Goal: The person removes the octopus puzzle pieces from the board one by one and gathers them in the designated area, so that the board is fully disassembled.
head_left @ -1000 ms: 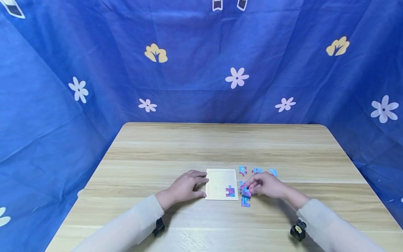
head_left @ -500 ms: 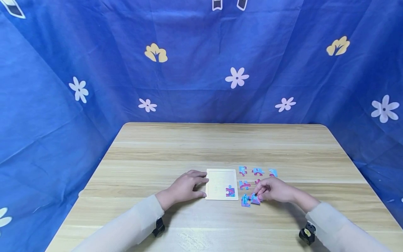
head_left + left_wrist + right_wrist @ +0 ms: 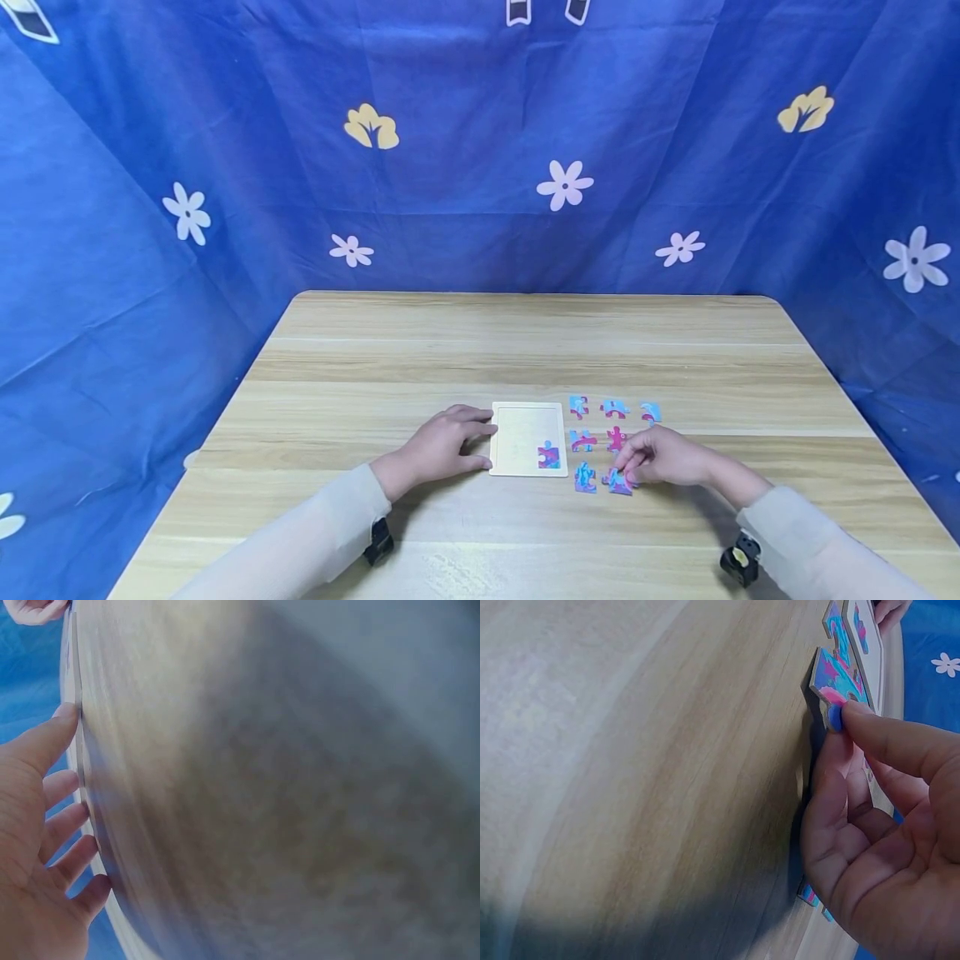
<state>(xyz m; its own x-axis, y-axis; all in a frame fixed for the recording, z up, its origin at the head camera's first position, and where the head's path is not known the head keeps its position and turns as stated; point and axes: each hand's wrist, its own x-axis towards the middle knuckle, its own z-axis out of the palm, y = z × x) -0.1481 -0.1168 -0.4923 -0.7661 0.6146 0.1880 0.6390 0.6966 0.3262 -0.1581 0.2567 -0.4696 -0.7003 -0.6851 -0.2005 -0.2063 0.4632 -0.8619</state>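
Observation:
My left hand (image 3: 442, 446) lies at the left edge of a pale square puzzle tray (image 3: 517, 471), its spread fingertips touching the rim. In the left wrist view the fingers (image 3: 56, 832) are nearly straight. One pink and blue jigsaw piece (image 3: 549, 457) sits in the tray's lower right corner. My right hand (image 3: 663, 456) pinches another jigsaw piece (image 3: 838, 679) by its edge between thumb and forefinger. That piece is tilted just above the table, right of a blue jigsaw piece (image 3: 585, 477). Part of it is hidden by the fingers in the head view.
Several loose jigsaw pieces lie in rows right of the tray, among them a top-left piece (image 3: 578, 406), a middle piece (image 3: 582, 441) and a red piece (image 3: 617, 438). The wooden table (image 3: 525, 350) ends at a blue flowered curtain (image 3: 465, 167).
My right hand has moved right and slightly toward me with the pinched jigsaw piece, from over the left pieces to the right of the lower blue one. My left hand has stayed still.

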